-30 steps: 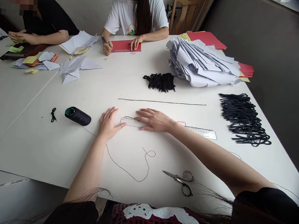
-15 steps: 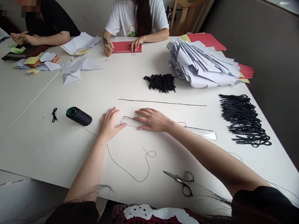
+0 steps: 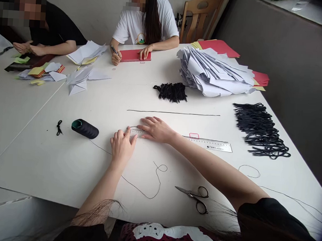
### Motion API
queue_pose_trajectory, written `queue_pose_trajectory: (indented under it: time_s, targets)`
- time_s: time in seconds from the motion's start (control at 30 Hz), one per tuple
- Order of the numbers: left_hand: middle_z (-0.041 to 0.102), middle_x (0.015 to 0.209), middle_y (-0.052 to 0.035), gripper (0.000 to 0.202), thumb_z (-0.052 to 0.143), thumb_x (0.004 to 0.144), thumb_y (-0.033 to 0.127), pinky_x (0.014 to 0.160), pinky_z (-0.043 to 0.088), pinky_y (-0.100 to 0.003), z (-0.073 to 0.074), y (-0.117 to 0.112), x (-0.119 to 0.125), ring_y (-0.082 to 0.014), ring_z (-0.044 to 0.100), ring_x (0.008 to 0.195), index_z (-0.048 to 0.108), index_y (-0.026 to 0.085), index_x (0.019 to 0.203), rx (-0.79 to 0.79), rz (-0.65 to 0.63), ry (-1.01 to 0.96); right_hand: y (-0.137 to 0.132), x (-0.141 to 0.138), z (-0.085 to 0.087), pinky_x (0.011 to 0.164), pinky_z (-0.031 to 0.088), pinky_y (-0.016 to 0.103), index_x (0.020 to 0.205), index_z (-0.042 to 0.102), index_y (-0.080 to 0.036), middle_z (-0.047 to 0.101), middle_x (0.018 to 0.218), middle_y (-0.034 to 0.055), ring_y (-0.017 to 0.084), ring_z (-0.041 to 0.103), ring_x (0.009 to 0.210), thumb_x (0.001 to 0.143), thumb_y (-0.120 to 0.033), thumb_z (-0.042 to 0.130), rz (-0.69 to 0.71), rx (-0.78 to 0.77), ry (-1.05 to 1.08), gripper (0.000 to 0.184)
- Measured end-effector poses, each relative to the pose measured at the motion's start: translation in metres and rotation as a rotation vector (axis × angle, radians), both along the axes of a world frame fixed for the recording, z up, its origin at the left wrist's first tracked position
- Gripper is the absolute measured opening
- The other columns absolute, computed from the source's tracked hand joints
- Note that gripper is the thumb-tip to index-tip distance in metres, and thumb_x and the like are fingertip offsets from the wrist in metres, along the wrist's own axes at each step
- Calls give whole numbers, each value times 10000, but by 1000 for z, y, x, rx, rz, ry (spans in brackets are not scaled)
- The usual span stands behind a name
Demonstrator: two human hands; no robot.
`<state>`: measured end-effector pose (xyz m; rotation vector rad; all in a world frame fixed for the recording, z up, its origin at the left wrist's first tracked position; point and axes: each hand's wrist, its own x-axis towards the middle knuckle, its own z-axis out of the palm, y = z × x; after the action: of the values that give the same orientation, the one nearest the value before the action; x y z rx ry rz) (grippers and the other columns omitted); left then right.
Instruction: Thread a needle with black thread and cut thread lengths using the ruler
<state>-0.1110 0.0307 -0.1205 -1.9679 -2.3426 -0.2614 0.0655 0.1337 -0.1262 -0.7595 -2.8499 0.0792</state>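
My left hand (image 3: 122,144) rests at the left end of a clear ruler (image 3: 217,145), its index fingertip touching the end of a thin black cord (image 3: 211,140). Its thumb stands apart and the other fingers are bent. My right hand (image 3: 158,130) lies flat with fingers spread across the ruler and the cord, hiding part of both. The cord runs along the ruler's far edge. Beyond my hands lies a second straight black cord (image 3: 175,113). To the left, a spool of black thread (image 3: 87,129) lies on its side, its loose thread passing under my left arm.
Scissors (image 3: 191,194) lie near the front edge. Bundled black cords (image 3: 256,129) lie at right, a smaller black bundle (image 3: 172,92) farther back. A paper stack (image 3: 216,73) stands behind. Opposite, one person writes on a red sheet (image 3: 135,55); another sits by folded papers (image 3: 78,78).
My left hand has moved right and its index finger has come onto the cord's end. My right hand has shifted slightly left. The view has tilted a little.
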Motion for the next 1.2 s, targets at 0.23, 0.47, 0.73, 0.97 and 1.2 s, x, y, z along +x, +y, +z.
queue_pose_trajectory:
  time_s: [0.23,0.47,0.73,0.97,1.2]
  targets:
    - [522,1365,-209,506,458,971,446,1047,358,-514,-3,5,-2,-350,449,1298,584,169,1375,43,-13,-7,-62,44,5,1165,325,528,1464,439,-70,486,1463,193,312,493,1312,1010,-406,428,-116,48,31,565]
    - [371,1546,-210,590,373,989,423,1180,221,-553,-13,13,-3,-326,270,1467,440,80,1465,13,32,-121,-119,88,-12,1196,331,460,1468,395,7,356,1556,180,298,337,1446,1006,-488,399,-102,-107,85,678]
    - [299,1578,-227,697,381,959,485,1193,187,-562,-9,8,-2,-340,205,1490,386,31,1488,-23,73,-139,-125,150,18,883,471,480,1380,550,-76,625,1138,194,307,577,1018,1030,-307,323,-974,-74,-44,477]
    - [187,1617,-230,747,338,954,527,1196,174,-559,-6,8,0,-356,97,1514,356,21,1504,-57,90,-183,-124,193,13,882,383,441,1363,568,-181,583,1116,173,307,517,1038,1027,-395,318,-1266,-105,-221,471]
    - [43,1648,-208,812,263,935,640,1198,83,-580,-2,26,-14,-345,-9,1525,272,117,1556,-197,69,-198,-87,196,3,876,344,419,1432,473,-220,564,1157,187,325,491,1077,1019,-454,279,-1263,-84,-227,513]
